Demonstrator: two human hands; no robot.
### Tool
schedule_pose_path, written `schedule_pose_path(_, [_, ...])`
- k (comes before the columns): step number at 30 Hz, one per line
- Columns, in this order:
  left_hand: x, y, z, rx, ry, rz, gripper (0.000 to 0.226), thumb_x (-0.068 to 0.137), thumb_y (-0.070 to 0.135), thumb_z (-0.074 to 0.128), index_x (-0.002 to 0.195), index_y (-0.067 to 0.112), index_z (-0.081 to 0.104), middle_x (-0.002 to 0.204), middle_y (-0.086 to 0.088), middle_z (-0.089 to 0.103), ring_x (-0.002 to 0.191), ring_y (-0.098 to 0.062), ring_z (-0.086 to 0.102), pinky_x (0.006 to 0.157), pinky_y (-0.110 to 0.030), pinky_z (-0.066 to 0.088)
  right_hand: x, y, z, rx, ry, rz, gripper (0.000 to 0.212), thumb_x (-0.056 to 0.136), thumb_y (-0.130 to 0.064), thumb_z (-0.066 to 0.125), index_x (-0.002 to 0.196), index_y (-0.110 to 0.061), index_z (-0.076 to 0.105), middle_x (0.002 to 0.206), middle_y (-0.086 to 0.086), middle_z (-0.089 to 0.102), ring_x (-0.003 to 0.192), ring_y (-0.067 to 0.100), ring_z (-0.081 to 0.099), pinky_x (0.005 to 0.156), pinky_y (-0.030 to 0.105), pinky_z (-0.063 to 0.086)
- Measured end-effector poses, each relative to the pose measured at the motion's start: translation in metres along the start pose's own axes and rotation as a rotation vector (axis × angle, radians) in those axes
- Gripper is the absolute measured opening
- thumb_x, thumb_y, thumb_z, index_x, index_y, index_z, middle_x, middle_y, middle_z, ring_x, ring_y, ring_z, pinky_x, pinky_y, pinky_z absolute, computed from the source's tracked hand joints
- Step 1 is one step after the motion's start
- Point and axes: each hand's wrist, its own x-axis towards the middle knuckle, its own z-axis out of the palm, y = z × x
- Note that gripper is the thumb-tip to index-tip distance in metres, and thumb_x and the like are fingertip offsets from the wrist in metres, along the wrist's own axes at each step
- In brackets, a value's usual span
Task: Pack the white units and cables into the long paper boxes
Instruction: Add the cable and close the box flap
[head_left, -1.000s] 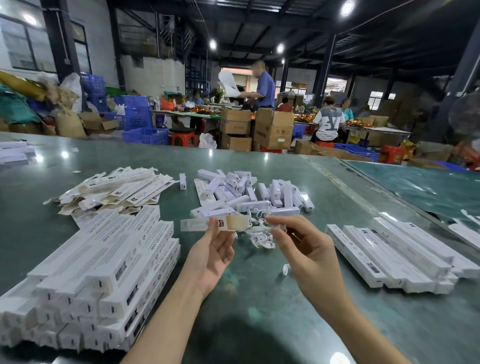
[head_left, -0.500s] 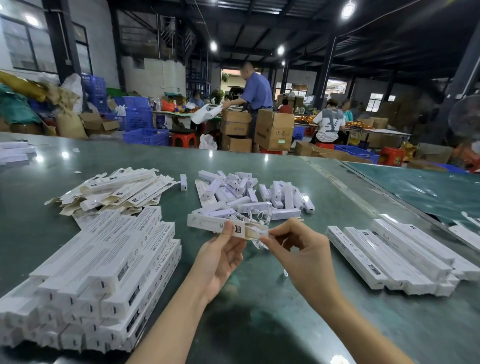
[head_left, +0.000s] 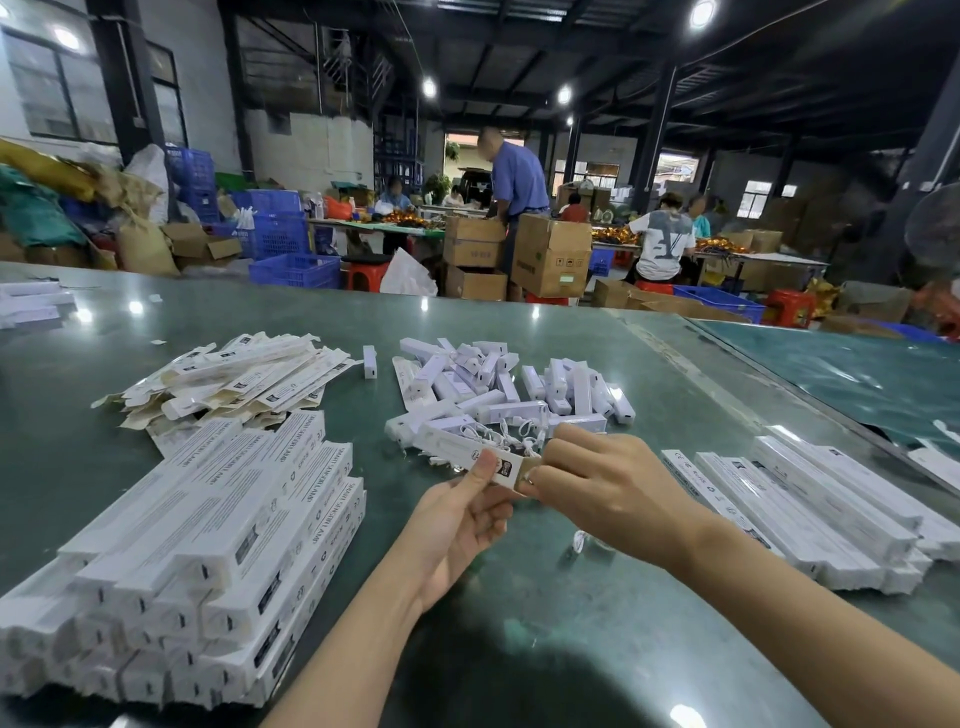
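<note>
We see one long paper box (head_left: 470, 451) held above the table (head_left: 571, 649) — long axis left-right, open brown end rightward. The left hand (head_left: 462, 512) pinches it; the right hand (head_left: 597, 480) grips its flap. One loose cable (head_left: 581, 540) lies below.

1. The right hand (head_left: 597, 483) covers the near end of the long paper box (head_left: 467, 451).
2. The stack of filled boxes (head_left: 171, 561) is cut off by the left edge.
3. Box print is too small to read.
</note>
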Motion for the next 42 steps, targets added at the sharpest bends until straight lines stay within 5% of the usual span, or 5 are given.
schedule_pose_path(11, [0.001, -0.002, -0.006, -0.014, -0.023, -0.004, 0.035, 0.065, 0.049, 0.075, 0.076, 0.017, 0.079, 0.078, -0.004, 0.072, 0.062, -0.010, 0.060, 0.057, -0.022, 0.051, 0.001, 0.006, -0.003, -0.109, -0.041, -0.169, 0.014, 0.082, 0.002, 0.070, 0.072, -0.007, 0.065, 0.067, 0.005, 0.055, 0.060, 0.022, 0.049, 0.044, 0.032, 0.039])
schedule_pose_path(17, [0.001, -0.002, -0.005, -0.006, -0.003, -0.013, 0.037, 0.067, 0.046, 0.073, 0.085, 0.014, 0.074, 0.079, -0.005, 0.072, 0.063, -0.011, 0.061, 0.057, -0.021, 0.050, -0.003, 0.004, -0.007, -0.183, -0.127, -0.217, 0.014, 0.085, 0.001, 0.064, 0.076, -0.008, 0.068, 0.073, 0.003, 0.060, 0.066, 0.021, 0.055, 0.050, 0.030, 0.043])
schedule_pose_path(31, [-0.003, 0.000, -0.002, 0.007, -0.066, -0.019, 0.035, 0.066, 0.046, 0.072, 0.079, 0.014, 0.077, 0.076, -0.005, 0.070, 0.062, -0.011, 0.061, 0.059, -0.023, 0.049, -0.002, -0.008, -0.011, -0.189, -0.113, -0.193, 0.022, 0.079, 0.003, 0.062, 0.063, -0.011, 0.059, 0.066, 0.002, 0.054, 0.061, 0.019, 0.049, 0.043, 0.029, 0.039])
schedule_pose_path(42, [-0.004, 0.000, -0.003, -0.028, -0.031, -0.024, 0.023, 0.072, 0.035, 0.070, 0.077, 0.013, 0.076, 0.073, -0.004, 0.070, 0.060, -0.012, 0.059, 0.055, -0.022, 0.050, -0.001, -0.005, -0.002, -0.082, -0.144, -0.027, 0.013, 0.075, 0.001, 0.074, 0.081, -0.010, 0.069, 0.072, 0.002, 0.055, 0.065, 0.020, 0.052, 0.039, 0.033, 0.037])
